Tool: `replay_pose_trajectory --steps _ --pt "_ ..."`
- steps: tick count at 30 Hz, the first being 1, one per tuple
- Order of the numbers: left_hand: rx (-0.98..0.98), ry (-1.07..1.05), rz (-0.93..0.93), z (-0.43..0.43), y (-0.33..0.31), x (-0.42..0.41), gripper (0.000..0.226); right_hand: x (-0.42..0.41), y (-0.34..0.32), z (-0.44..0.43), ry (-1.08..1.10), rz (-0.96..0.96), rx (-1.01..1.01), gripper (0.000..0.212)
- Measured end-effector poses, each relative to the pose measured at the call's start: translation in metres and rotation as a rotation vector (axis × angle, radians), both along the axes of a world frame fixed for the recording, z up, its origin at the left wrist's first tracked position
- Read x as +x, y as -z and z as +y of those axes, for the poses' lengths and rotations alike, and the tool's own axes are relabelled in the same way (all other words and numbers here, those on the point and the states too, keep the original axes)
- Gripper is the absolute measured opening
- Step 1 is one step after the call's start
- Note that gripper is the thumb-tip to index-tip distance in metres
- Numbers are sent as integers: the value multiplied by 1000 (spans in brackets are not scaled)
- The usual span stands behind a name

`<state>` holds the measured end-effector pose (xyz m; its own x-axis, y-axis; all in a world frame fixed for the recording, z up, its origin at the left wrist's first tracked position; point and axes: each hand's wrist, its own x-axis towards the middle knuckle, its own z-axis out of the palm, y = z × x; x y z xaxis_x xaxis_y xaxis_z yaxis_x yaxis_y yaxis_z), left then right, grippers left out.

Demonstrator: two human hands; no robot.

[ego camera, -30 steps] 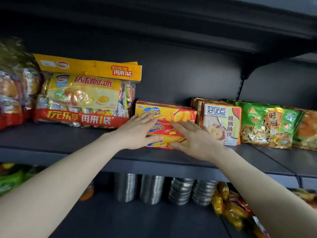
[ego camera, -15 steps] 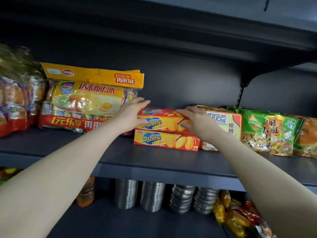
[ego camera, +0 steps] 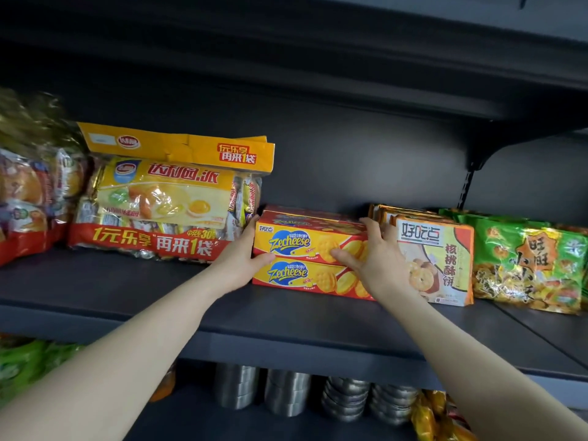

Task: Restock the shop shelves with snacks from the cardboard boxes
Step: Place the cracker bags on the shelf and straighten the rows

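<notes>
Dark grey metal shelving fills the view, and the middle shelf (ego camera: pixel 159 300) carries the stock. Near its centre, set back from the front edge, two Zecheese cracker boxes lie stacked, the upper Zecheese box (ego camera: pixel 305 241) flat on the lower Zecheese box (ego camera: pixel 296 275). The left hand (ego camera: pixel 243 253) grips the upper box at its left end, thumb on the front face. The right hand (ego camera: pixel 372 253) grips the right end, fingers over the top and thumb on the front. Neither hand is free.

The space is tight. The left hand is wedged against a big egg-yolk pie bag (ego camera: pixel 165 198) just beside the boxes, and the right hand touches the upright walnut cookie packs (ego camera: pixel 442 259), with green rice-cracker bags (ego camera: pixel 525 259) beyond them.

The stack looks nearly squared. The likely trouble is an uneven push: the smooth upper box could skid on the lower one and end up crooked or overhanging. Pulling the hands out carelessly could also drag the pie bag forward or tip the cookie packs. Stacked steel bowls (ego camera: pixel 343 399) sit on the shelf below.
</notes>
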<state>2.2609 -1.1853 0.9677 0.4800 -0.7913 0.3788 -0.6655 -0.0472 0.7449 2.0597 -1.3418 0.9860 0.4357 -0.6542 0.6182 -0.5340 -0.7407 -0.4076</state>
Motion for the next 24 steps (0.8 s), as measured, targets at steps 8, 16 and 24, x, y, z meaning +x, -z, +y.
replay_pose_trajectory --steps 8,16,24 --pt "29 -10 -49 2 2 3 103 -22 6 8 -57 -98 -1 109" --pt "81 -38 -114 8 5 -8 87 -23 25 29 -15 10 97 97" --pt "-37 -85 165 -3 -51 -12 86 -15 -58 -1 12 17 -76 61"
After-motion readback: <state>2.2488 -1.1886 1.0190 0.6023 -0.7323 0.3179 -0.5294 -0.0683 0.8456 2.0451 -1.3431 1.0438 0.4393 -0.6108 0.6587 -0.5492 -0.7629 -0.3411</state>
